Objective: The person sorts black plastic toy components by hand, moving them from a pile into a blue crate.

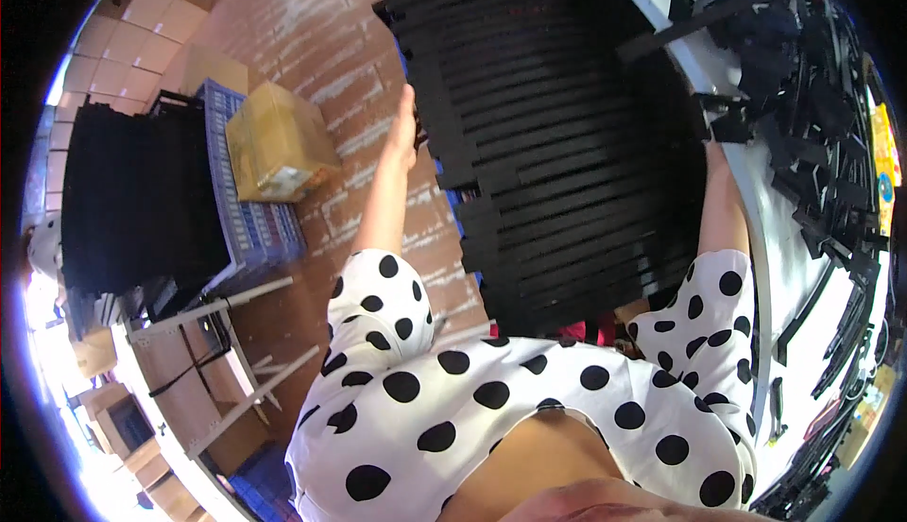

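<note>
"Where's our black slat stack [567, 144]?"
"Beside our left fingers [407, 111], straight and unclenched; our right hand [714, 150] is opposite, its grip we can't tell."
"Containers?"
"Taped carton [281, 135] near a blue crate [250, 229], contents hidden."

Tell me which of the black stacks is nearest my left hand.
The large slatted middle stack: your left hand is right at its left edge. The other black stack stands far left, past the cardboard box.

Forearms [381, 215] extended forward, well apart; left hand [403, 133] straight-fingered, right hand [715, 152] mostly hidden.
</note>
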The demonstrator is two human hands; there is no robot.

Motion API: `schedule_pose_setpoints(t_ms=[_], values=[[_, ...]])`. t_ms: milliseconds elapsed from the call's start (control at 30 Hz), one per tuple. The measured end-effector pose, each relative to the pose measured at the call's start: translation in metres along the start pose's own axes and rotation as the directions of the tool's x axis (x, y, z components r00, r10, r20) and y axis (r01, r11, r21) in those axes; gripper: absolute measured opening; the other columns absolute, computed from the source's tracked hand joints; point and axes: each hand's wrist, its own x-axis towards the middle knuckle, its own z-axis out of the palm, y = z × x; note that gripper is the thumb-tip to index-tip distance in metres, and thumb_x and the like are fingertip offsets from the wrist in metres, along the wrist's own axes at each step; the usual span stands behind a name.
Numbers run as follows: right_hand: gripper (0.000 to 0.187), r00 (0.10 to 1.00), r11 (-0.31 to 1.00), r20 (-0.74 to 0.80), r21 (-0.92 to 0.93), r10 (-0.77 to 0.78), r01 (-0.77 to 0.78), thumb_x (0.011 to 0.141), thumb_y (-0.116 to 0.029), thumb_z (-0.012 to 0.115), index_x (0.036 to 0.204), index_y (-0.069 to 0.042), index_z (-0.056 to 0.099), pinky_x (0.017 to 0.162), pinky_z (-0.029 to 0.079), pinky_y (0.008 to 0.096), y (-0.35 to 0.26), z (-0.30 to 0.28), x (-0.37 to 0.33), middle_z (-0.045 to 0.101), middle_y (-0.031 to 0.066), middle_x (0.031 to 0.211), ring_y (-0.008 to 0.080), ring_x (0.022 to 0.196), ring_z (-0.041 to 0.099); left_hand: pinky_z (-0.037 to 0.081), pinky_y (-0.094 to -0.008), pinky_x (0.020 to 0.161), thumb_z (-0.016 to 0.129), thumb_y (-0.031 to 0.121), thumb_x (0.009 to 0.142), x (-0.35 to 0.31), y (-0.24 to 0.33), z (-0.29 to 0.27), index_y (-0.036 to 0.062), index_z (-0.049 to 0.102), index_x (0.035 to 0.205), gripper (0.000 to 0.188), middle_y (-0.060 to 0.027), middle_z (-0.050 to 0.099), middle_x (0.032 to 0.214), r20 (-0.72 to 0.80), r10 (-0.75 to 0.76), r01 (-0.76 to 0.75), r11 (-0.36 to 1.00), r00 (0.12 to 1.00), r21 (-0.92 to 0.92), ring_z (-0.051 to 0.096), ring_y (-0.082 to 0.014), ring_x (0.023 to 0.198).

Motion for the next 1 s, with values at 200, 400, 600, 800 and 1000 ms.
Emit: schedule_pose_setpoints(t_ms=[200, 400, 600, 800, 1000], values=[[0.057, 0.945, 0.858, -0.243, -0.51, -0.218, 0.066, 0.096, -0.047, 0.054, 0.138, -0.008, 0.053, 0.108, 0.039, 0.0387, 0.052, -0.053, -0.04, 0.057, 0.015, 0.135, 0.0315, 0.129, 0.049, 0.03, -0.038, 0.111, 0.04, 0.068, 0.095, -0.075, -0.079, -0.002, 0.0044, 0.034, 0.151, 0.084, -0.0076, 0.048, 0.142, -0.138, -0.188, 0.141, 0.946, 0.972, -0.292, 0.042, -0.0229, 0.132], [0.055, 0.829, 0.413, -0.254, -0.91, -0.497, -0.031, 0.096, -0.045, 0.055, 0.136, -0.007, 0.055, 0.106, 0.04, 0.0386, 0.048, -0.01, -0.076, 0.059, 0.0152, 0.132, 0.0314, 0.126, 0.052, 0.027, -0.0394, 0.113, 0.035, 0.063, 0.099, -0.085, -0.082, 0.021, 0.0054, 0.038, 0.147, 0.075, -0.0083, 0.047, 0.144, -0.11, -0.057, 0.017, 0.942, 0.992, -0.336, 0.042, -0.0243, 0.133], [0.053, 0.716, -0.139, -0.074, -0.962, -0.694, -0.235, 0.096, -0.044, 0.056, 0.133, -0.006, 0.057, 0.105, 0.04, 0.0385, 0.1, 0.023, -0.107, 0.061, 0.0155, 0.129, 0.0314, 0.123, 0.054, 0.042, -0.0416, 0.103, 0.033, 0.052, 0.102, -0.078, -0.073, 0.045, 0.0079, 0.044, 0.142, 0.06, -0.0081, 0.052, 0.139, -0.13, -0.036, -0.027, 0.89, 0.991, -0.454, 0.05, -0.0251, 0.125], [0.047, 0.706, -0.834, 0.469, -0.436, -0.531, -0.338, 0.098, -0.041, 0.055, 0.124, -0.003, 0.062, 0.099, 0.043, 0.0385, 0.039, 0.017, -0.105, 0.066, 0.0137, 0.119, 0.0297, 0.113, 0.061, 0.042, -0.0441, 0.104, 0.034, 0.061, 0.1, -0.048, -0.056, 0.053, 0.0077, 0.041, 0.145, 0.07, -0.0094, 0.051, 0.141, -0.16, -0.073, 0.034, 0.971, 0.984, -0.236, 0.048, -0.0267, 0.128], [0.073, 0.901, -0.916, 0.167, -0.055, -0.4, -0.397, 0.093, -0.067, 0.045, 0.129, -0.005, 0.06, 0.107, 0.038, 0.0419, 0.155, 0.037, -0.114, 0.059, 0.0158, 0.132, 0.0328, 0.128, 0.051, 0.044, -0.0467, 0.101, 0.035, 0.073, 0.093, -0.051, -0.069, 0.011, 0.0101, 0.039, 0.148, 0.084, -0.016, 0.044, 0.147, -0.077, -0.191, 0.183, 0.978, 0.979, -0.105, 0.045, -0.034, 0.13]])
